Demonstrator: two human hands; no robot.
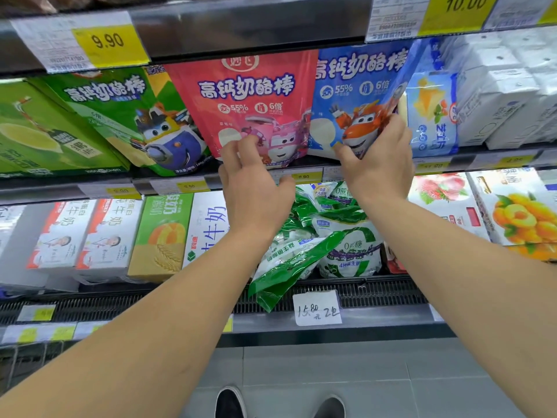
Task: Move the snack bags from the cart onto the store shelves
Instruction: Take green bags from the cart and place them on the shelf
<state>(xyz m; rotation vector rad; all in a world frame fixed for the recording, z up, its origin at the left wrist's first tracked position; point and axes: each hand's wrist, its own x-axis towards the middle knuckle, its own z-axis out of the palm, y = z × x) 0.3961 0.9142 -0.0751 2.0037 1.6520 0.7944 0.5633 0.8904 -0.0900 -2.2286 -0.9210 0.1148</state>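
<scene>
Chilled shelves crowd close. Right hand (380,164) pinches the blue bag (355,95) at the middle shelf's (168,185) front edge; left hand (253,182), loose, steadies the red bag (241,101). Either bag could tip forward off the edge.

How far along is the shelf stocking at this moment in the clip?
Done, by the look of it: a green bag and a red bag already stand on the shelf. In hand: the right hand grips the blue bag and is seating it beside the red one, while the left hand's fingers touch the red bag. What is left cannot be judged; the cart is out of view.
</scene>
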